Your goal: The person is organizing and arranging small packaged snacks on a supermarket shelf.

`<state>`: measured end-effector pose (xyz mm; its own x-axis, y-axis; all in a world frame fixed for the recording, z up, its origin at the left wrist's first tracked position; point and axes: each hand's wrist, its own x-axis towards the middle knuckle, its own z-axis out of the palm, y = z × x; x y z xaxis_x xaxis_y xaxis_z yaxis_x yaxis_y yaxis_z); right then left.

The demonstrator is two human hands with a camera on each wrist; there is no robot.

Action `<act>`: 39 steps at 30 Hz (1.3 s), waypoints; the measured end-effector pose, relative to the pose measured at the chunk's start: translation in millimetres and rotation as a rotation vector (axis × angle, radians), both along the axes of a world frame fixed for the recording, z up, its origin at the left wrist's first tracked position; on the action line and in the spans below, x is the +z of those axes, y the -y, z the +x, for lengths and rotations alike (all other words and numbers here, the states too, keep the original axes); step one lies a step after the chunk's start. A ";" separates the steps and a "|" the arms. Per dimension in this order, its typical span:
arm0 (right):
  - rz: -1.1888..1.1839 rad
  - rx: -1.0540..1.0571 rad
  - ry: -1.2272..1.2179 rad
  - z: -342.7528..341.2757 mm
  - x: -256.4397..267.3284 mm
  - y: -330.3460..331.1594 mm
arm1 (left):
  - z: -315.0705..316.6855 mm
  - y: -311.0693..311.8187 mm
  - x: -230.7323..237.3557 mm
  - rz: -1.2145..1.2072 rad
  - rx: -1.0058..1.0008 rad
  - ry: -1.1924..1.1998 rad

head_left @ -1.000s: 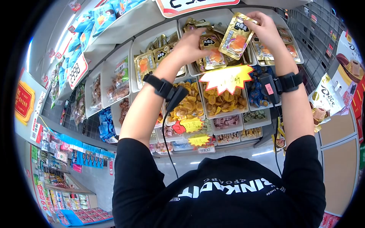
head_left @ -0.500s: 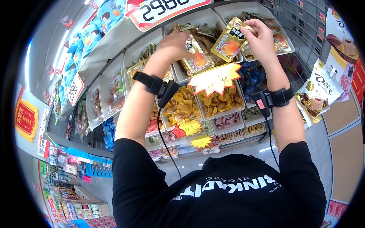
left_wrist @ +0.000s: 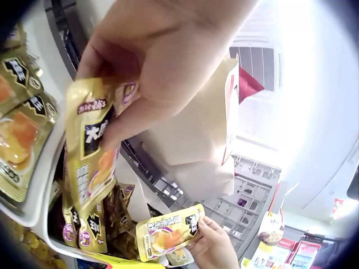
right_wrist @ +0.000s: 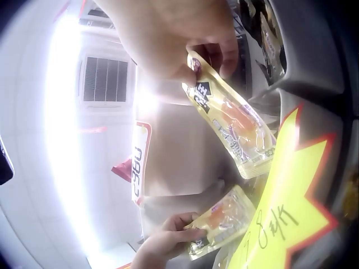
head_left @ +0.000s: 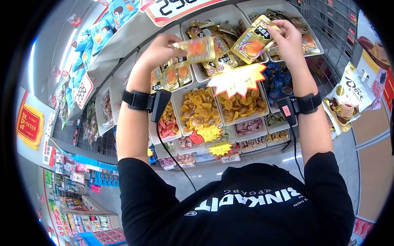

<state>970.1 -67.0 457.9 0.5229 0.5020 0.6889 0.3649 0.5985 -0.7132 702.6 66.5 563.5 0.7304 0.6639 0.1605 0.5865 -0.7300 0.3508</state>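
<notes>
My left hand (head_left: 161,50) pinches one end of a gold packet (head_left: 197,49) and holds it sideways above the bins. In the left wrist view the thumb of that hand (left_wrist: 162,67) presses on the front of the packet (left_wrist: 92,145). My right hand (head_left: 290,43) pinches the top corner of another gold packet (head_left: 251,40), its orange picture facing up. The right wrist view has this packet (right_wrist: 235,123) hanging from the right hand's fingers (right_wrist: 227,53). More gold packets (head_left: 225,59) lie in the white bin below, between both hands.
Bins of yellow candies (head_left: 199,108) and blue-wrapped candies (head_left: 279,82) stand nearer the body. A yellow starburst price sign (head_left: 238,80) is at the packet bin's front edge. A large price sign (head_left: 176,8) is above, and a Dove bag (head_left: 349,96) hangs at right.
My left hand has come up out of the packet bin and moved left, bringing a gold packet with it. My right hand still holds its packet in nearly the same place.
</notes>
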 end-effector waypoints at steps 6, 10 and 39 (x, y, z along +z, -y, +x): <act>-0.001 0.004 -0.110 -4.5 -2.0 0.2 | 2.9 -2.4 -11.9 -0.097 -0.083 0.391; -0.009 -0.039 -0.145 -12.5 -0.4 12.7 | 28.0 3.2 -4.0 0.234 -0.364 0.008; 0.054 -0.043 -0.221 -22.4 -11.2 56.3 | 75.5 24.2 -30.7 0.829 -0.637 -0.624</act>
<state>947.7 -123.4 446.7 0.6843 0.4414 0.5804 0.2292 0.6255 -0.7458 778.0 42.2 532.8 0.9913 0.0217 -0.1295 -0.0569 -0.8179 -0.5726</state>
